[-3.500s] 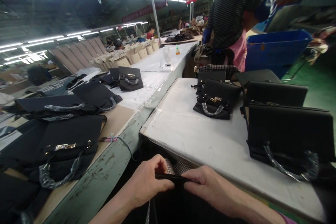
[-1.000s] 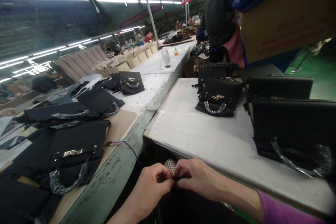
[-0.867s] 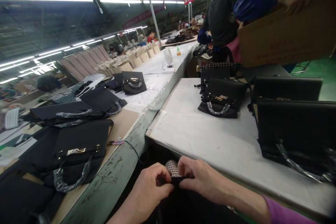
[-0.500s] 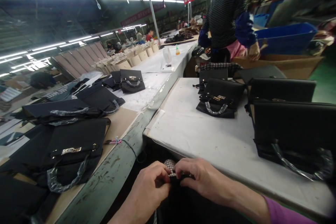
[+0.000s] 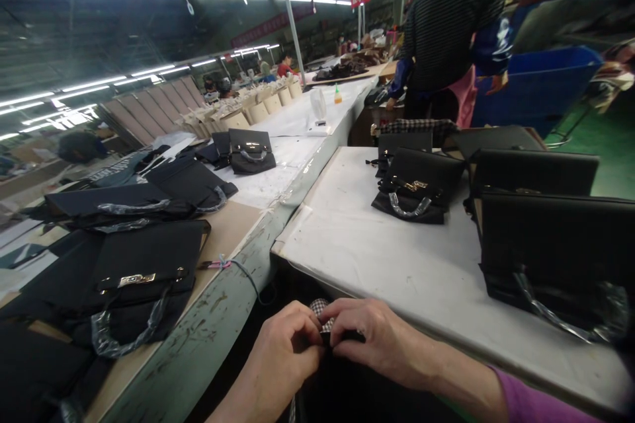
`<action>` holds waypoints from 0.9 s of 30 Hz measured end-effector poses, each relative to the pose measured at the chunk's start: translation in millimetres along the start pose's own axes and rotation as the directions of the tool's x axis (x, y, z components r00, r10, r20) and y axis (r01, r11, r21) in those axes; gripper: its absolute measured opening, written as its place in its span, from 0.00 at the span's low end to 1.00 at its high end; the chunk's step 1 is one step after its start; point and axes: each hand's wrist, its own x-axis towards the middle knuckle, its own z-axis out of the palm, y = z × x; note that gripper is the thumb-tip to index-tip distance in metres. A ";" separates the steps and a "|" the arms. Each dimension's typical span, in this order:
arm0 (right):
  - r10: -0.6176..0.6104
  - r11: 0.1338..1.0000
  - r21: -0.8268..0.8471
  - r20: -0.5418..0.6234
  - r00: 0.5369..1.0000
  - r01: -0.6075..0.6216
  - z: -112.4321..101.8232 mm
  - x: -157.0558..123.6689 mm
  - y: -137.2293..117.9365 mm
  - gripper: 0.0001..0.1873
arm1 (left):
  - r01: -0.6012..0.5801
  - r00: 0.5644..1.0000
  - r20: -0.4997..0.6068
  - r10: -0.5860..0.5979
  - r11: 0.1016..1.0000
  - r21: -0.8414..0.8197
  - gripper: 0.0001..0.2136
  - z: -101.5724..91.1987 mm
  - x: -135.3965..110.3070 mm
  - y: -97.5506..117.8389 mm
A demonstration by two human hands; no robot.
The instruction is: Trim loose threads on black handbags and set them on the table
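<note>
Low in the middle of the view, my left hand [image 5: 285, 350] and my right hand [image 5: 374, 340] meet, each pinching the edge of a dark piece [image 5: 357, 386] with black-and-white checked fabric [image 5: 320, 308] at its top. It hangs down in front of me, between the two tables; its lower part is lost in shadow. Thumbs and fingertips of both hands press on the same edge, a small gap apart. What exactly the piece is, I cannot make out.
A black handbag [image 5: 149, 277] with plastic-wrapped handle lies on the left table among others. More black handbags [image 5: 414, 185] stand on the white table [image 5: 367, 238] at right. A pink-handled tool [image 5: 215, 265] lies at the left table's edge. Behind, a co-worker [image 5: 446, 46] stands near a blue bin [image 5: 546, 89].
My right hand's fingers have shifted slightly left along the edge, closer to my left hand. Behind the table, the co-worker has moved right and turned.
</note>
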 end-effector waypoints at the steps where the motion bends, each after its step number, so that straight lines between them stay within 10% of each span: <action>1: -0.025 1.000 0.016 0.011 1.000 0.025 -0.6 -0.5 0.5 0.10 | 0.004 1.000 0.002 -0.004 1.000 -0.005 0.08 -0.7 -0.9 0.8; 12: -0.017 0.972 -0.233 -0.025 1.000 0.011 4.3 -8.5 0.0 0.10 | 0.024 0.999 0.034 -0.026 0.999 0.042 0.08 -2.6 -4.1 7.2; 27: -0.058 0.998 -0.011 0.006 0.998 0.058 3.1 -15.2 6.0 0.17 | -0.031 0.964 0.263 0.046 0.998 -0.062 0.15 -7.3 2.8 17.3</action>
